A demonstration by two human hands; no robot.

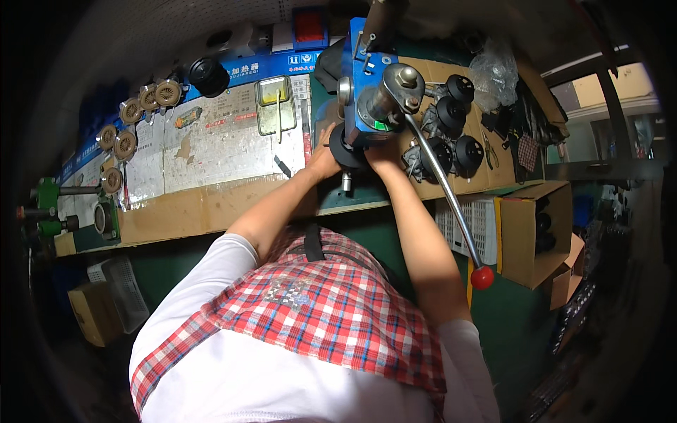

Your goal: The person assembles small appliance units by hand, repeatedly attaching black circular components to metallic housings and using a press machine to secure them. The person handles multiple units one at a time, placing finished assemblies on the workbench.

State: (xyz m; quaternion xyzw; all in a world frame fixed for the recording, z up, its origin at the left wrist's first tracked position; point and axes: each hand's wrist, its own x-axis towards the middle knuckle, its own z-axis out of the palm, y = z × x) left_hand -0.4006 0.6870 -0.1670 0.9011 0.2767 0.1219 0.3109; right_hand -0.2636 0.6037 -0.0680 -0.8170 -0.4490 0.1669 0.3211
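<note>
A blue lever press stands on the bench before me, its long steel handle ending in a red ball. Under the press head is a black round part. My left hand is closed against the left side of this part, with fingers reaching along it. On the other side, my right hand is beside the part, its fingers hidden by the press head. Right of the press, several black round housings with clear plastic wrapping lie on a cardboard sheet.
Several tan round discs and a black ring-shaped part lie at the back left. A tray with yellow contents holds a brush-like stick. Pliers lie at right. Below the bench's right end stands an open cardboard box; green clamp tools are far left.
</note>
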